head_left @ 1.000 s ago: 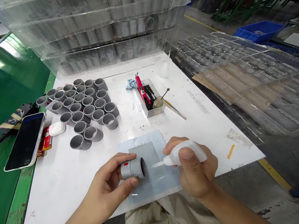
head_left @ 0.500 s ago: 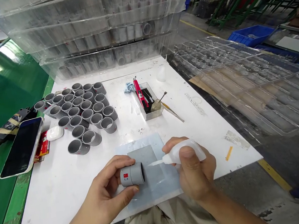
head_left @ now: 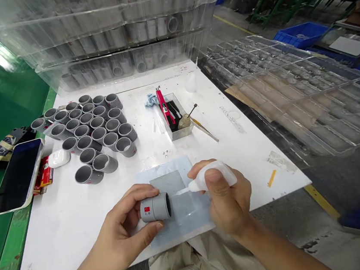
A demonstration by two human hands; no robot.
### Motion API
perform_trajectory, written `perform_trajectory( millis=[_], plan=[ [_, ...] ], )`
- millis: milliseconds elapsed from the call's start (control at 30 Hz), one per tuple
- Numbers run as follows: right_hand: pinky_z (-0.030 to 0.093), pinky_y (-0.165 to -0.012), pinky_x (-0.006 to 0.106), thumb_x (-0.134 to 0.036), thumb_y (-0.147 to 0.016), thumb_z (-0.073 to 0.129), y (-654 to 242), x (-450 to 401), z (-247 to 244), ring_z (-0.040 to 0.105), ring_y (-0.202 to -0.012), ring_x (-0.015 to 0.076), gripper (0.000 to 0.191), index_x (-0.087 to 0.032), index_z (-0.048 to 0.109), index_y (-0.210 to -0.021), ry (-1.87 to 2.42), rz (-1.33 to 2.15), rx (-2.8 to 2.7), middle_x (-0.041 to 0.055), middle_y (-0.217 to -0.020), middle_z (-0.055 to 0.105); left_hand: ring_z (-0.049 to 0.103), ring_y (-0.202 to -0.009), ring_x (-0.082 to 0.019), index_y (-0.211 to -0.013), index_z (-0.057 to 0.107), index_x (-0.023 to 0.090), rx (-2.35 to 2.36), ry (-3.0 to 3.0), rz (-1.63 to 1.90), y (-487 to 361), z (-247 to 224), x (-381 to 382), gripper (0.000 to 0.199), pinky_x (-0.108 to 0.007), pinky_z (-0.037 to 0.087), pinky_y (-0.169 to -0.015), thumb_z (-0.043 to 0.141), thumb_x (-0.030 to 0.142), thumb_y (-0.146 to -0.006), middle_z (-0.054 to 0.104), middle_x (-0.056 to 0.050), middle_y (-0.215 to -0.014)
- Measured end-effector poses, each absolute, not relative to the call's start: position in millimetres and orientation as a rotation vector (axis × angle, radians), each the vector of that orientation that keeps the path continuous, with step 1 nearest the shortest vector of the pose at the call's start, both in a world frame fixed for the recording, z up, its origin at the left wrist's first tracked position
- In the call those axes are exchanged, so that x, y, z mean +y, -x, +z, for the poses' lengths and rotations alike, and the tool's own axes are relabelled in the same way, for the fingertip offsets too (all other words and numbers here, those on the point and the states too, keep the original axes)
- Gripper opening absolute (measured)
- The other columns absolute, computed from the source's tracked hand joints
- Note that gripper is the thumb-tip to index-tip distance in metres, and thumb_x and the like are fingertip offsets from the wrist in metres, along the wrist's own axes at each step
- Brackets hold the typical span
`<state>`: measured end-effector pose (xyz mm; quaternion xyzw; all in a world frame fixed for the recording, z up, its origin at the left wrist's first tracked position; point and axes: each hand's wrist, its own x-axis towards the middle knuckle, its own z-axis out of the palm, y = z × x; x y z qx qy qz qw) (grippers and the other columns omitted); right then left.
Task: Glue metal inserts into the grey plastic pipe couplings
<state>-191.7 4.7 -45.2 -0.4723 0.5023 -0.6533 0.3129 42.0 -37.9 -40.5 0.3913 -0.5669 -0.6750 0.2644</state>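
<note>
Between the thumb and fingers of my left hand lies a grey cylindrical sleeve on its side, with a small red mark and dark characters on it. Its open end faces right. My right hand is wrapped round a white squeeze bottle, whose thin nozzle points left, close to the sleeve's open end. Whether the tip touches the rim I cannot tell. Below both hands is a light blue sheet with a grey square pad on it.
Several grey sleeves stand upright at the left of the white table. Behind them are stacked clear trays. A small clear box holds a red-handled tool; tweezers lie beside it. A phone rests at the left edge.
The camera view has shifted slightly, so everything sits a little further left and mostly higher. Both hands keep their hold, and the nozzle tip appears a little closer to the sleeve's open end.
</note>
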Motion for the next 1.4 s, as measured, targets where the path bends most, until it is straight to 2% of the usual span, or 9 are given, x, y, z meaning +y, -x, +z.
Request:
perform_trajectory(
  millis=[300, 500, 667, 800, 933, 1167, 1400],
  plan=[
    [0.046, -0.06, 0.026, -0.05, -0.113, 0.06, 192.7, 6.4, -43.5, 0.054, -0.061, 0.0129, 0.039, -0.022, 0.075, -0.089, 1.233, -1.643, 1.265, -0.0037, -0.068, 0.059, 0.06, -0.116, -0.019, -0.128, 0.074, 0.038, -1.588, -0.999, -1.789, -42.2, -45.0, -38.9, 0.039, -0.019, 0.055, -0.088, 0.08, 0.018, -0.096, 0.06, -0.004, -0.13],
    [0.042, -0.055, 0.026, -0.053, -0.113, 0.059, 193.7, 8.3, -45.9, 0.055, -0.06, 0.0135, 0.041, -0.024, 0.078, -0.091, 1.106, -1.692, 1.257, -0.0025, -0.068, 0.061, 0.063, -0.116, -0.021, -0.125, 0.077, 0.039, -1.534, -0.969, -1.801, -43.5, -48.6, -38.3, 0.038, -0.022, 0.057, -0.085, 0.081, 0.016, -0.095, 0.064, -0.006, -0.136],
    [0.042, -0.055, 0.027, -0.056, -0.112, 0.06, 193.6, 8.3, -45.1, 0.056, -0.061, 0.014, 0.042, -0.024, 0.079, -0.092, 1.103, -1.755, 1.3, -0.0021, -0.07, 0.063, 0.063, -0.123, -0.022, -0.12, 0.079, 0.035, -1.51, -0.942, -1.798, -42.0, -46.3, -39.1, 0.032, -0.02, 0.057, -0.086, 0.082, 0.016, -0.094, 0.067, -0.007, -0.138],
    [0.042, -0.055, 0.027, -0.053, -0.112, 0.061, 193.0, 8.6, -46.0, 0.054, -0.06, 0.0143, 0.037, -0.025, 0.079, -0.095, 1.16, -1.747, 1.321, -0.0018, -0.072, 0.063, 0.068, -0.118, -0.022, -0.118, 0.08, 0.033, -1.457, -0.983, -1.822, -41.1, -43.2, -38.6, 0.024, -0.019, 0.059, -0.082, 0.081, 0.021, -0.097, 0.072, -0.009, -0.136],
    [0.044, -0.056, 0.027, -0.053, -0.111, 0.062, 192.5, 8.1, -46.4, 0.053, -0.06, 0.0142, 0.036, -0.025, 0.078, -0.096, 1.199, -1.738, 1.326, -0.0016, -0.074, 0.064, 0.067, -0.123, -0.021, -0.118, 0.08, 0.033, -1.483, -0.929, -1.81, -42.3, -44.3, -38.5, 0.025, -0.02, 0.059, -0.09, 0.081, 0.02, -0.096, 0.074, -0.007, -0.133],
    [0.048, -0.062, 0.026, -0.051, -0.113, 0.06, 192.3, 5.7, -43.7, 0.055, -0.063, 0.0136, 0.037, -0.024, 0.077, -0.094, 1.25, -1.696, 1.345, -0.0031, -0.072, 0.062, 0.065, -0.122, -0.019, -0.12, 0.079, 0.035, -1.502, -0.914, -1.813, -42.3, -46.0, -39.7, 0.027, -0.019, 0.057, -0.092, 0.08, 0.02, -0.097, 0.074, -0.005, -0.133],
    [0.046, -0.059, 0.027, -0.05, -0.113, 0.059, 192.9, 6.5, -43.3, 0.054, -0.059, 0.0144, 0.039, -0.022, 0.075, -0.091, 1.248, -1.644, 1.323, -0.003, -0.067, 0.057, 0.063, -0.126, -0.019, -0.121, 0.079, 0.035, -1.515, -0.899, -1.805, -41.4, -47.1, -40.2, 0.028, -0.02, 0.055, -0.097, 0.079, 0.019, -0.098, 0.073, -0.006, -0.135]
  ],
)
